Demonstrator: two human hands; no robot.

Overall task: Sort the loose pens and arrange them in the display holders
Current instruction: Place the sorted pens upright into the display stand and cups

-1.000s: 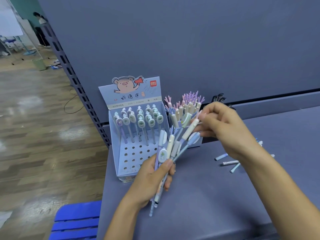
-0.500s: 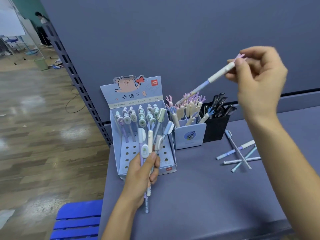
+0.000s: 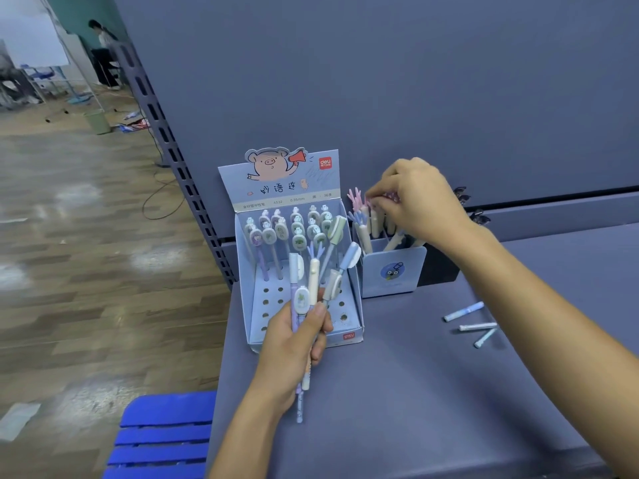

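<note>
While the left hand (image 3: pixel 294 344) grips a fanned bunch of pens (image 3: pixel 313 281) by their barrels, low in front of the pig display box (image 3: pixel 287 188), the right hand (image 3: pixel 415 198) reaches over the small blue holder (image 3: pixel 394 273) that stands just beside that box. The right fingertips are drawn together on the pink, hand-shaped tops of the pens standing in this holder; blur hides whether they pinch one or only touch them. The bunch points up and away, its caps spread across the box's right half, its tips hanging below the left palm. Rows of capped pens (image 3: pixel 297 233) stand upright in the back of the box. A black holder (image 3: pixel 437 267) sits behind the blue one, mostly hidden by the right forearm. Three loose pens (image 3: pixel 463 312) lie flat on the counter (image 3: pixel 397 392) to the right, near each other, partly covered by that arm. A blue stool (image 3: pixel 162 433) stands on the wooden floor (image 3: pixel 86 271) at the counter's left edge.
</note>
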